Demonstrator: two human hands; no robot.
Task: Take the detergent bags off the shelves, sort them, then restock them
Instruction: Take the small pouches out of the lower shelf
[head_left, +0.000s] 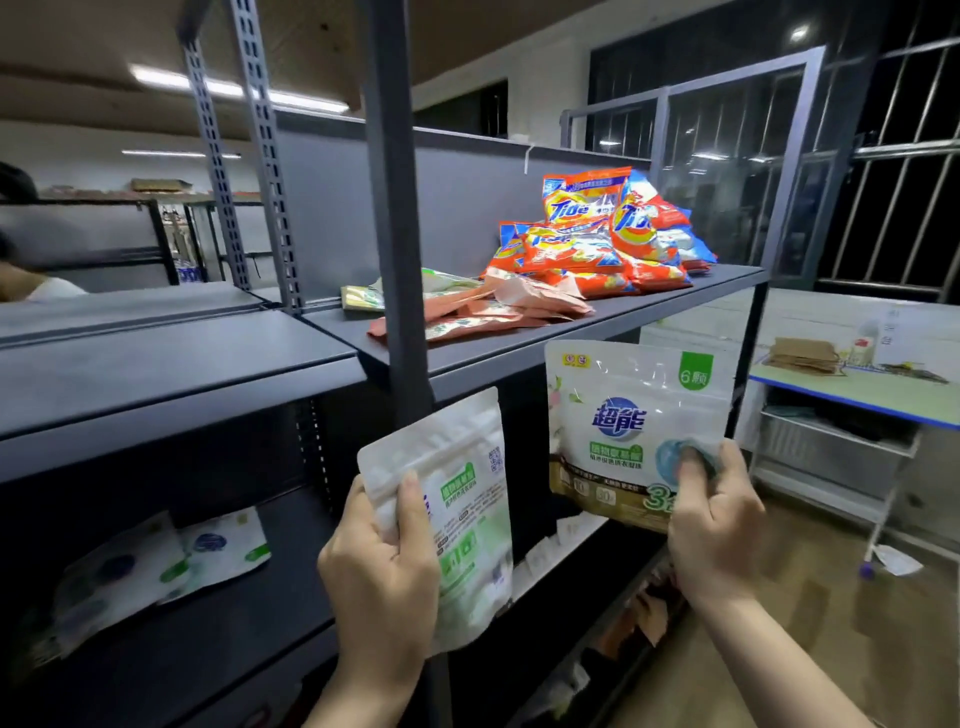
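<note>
The left hand (382, 577) grips a white detergent pouch (457, 512) by its left edge, thumb curled across the printed back with its green panels and small codes, the pouch upright and tilted slightly. Just right of it, apart from it, the right hand (714, 525) pinches a second white pouch (631, 431) at its lower right corner, thumb over the blue pod picture; this one faces front, with a blue logo, a green corner tab and a gold band along the bottom. Both pouches hang in open air in front of the dark grey shelving, just below the front lip of the upper shelf (519, 351), with the grey upright post (395, 208) rising just behind the left-hand pouch. Down and left of the left hand, two more white pouches (156, 566) lie flat on the lower shelf (218, 639), well apart from the grip. Above the hands, on the upper shelf, flat pinkish sachets (493, 306) spread near the front edge, and behind them orange Tide bags (608, 234) are heaped toward the right end. Right of the right hand the floor is open wood, running to a green-topped table (857, 389) and, farther back, barred dark windows (883, 156).
</note>
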